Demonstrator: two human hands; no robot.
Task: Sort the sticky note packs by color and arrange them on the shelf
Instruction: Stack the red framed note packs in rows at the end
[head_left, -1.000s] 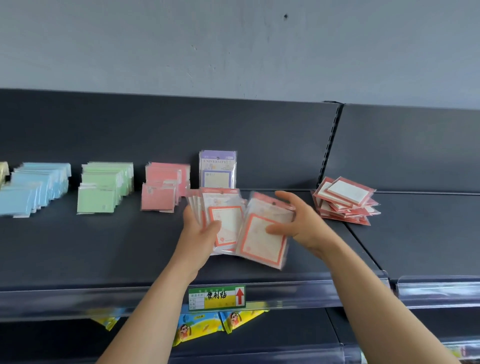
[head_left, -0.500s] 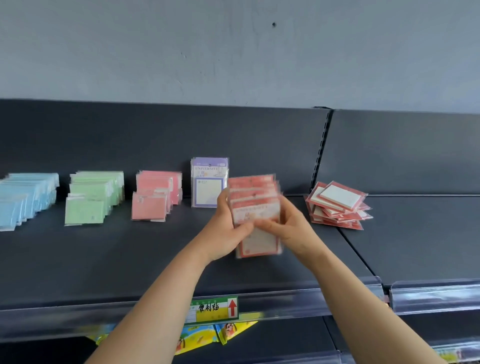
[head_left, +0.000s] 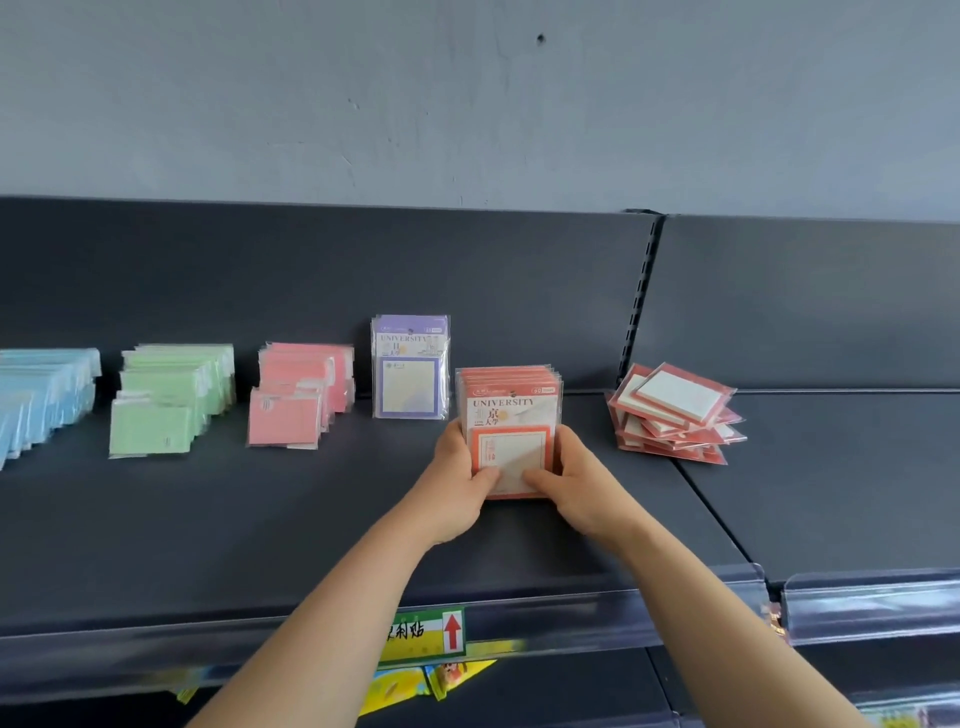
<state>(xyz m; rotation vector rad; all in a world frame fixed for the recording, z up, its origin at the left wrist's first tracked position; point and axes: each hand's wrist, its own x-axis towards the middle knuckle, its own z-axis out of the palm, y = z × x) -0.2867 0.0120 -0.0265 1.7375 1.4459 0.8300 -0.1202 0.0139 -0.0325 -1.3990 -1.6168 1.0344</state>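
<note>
A stack of orange-red sticky note packs (head_left: 511, 415) stands upright near the middle of the dark shelf (head_left: 260, 519), its printed front ("UNIVERSITY" across the top) facing the camera. The left hand (head_left: 460, 467) grips the stack's left edge, with its thumb pressed on the lower front. The right hand (head_left: 569, 480) grips the right edge the same way, so the stack is clamped between the two. Whether its bottom edge rests on the shelf cannot be told.

From the held stack, a purple pack (head_left: 410, 369) stands upright at 10 o'clock, near but apart. Further out toward 9 o'clock run rows of pink packs (head_left: 301, 400), green packs (head_left: 166, 400) and blue packs (head_left: 41, 400), in that order. At 3 o'clock a loose pile of red packs (head_left: 675, 415) lies flat and askew by the shelf divider. At 6 o'clock a green price label (head_left: 431, 631) with a red arrow sits in the shelf's clear front rail.
</note>
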